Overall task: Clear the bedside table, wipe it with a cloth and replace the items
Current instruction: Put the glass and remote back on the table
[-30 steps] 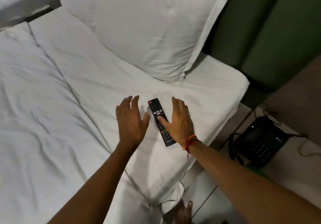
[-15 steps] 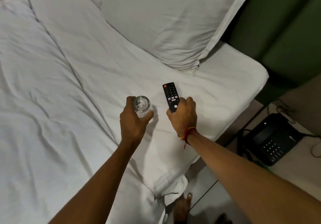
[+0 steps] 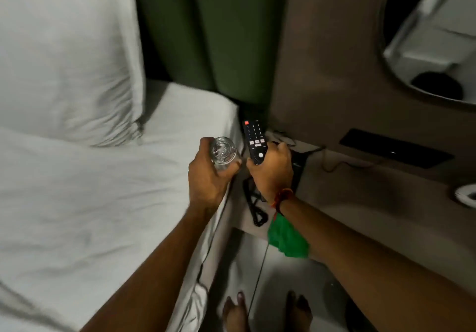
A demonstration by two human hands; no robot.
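Note:
My left hand (image 3: 210,177) is closed around a clear drinking glass (image 3: 223,152), held upright over the bed's right edge. A black TV remote (image 3: 255,139) with a red power button sticks out forward from my right hand (image 3: 273,171), which grips its lower end above the bedside table (image 3: 360,202). A green cloth (image 3: 287,239) hangs over the table's front edge under my right forearm. The black telephone is mostly hidden behind my right hand; only its coiled cord (image 3: 253,202) shows.
A white bed (image 3: 90,202) with a pillow (image 3: 64,61) fills the left side. Behind it stands a green padded headboard (image 3: 206,35). A dark panel (image 3: 394,148) sits on the wall above the table. My bare feet (image 3: 268,313) stand on the tiled floor.
Both hands picked up the glass and the remote from the bed and carried them right, to the bedside table. The view swung right with them.

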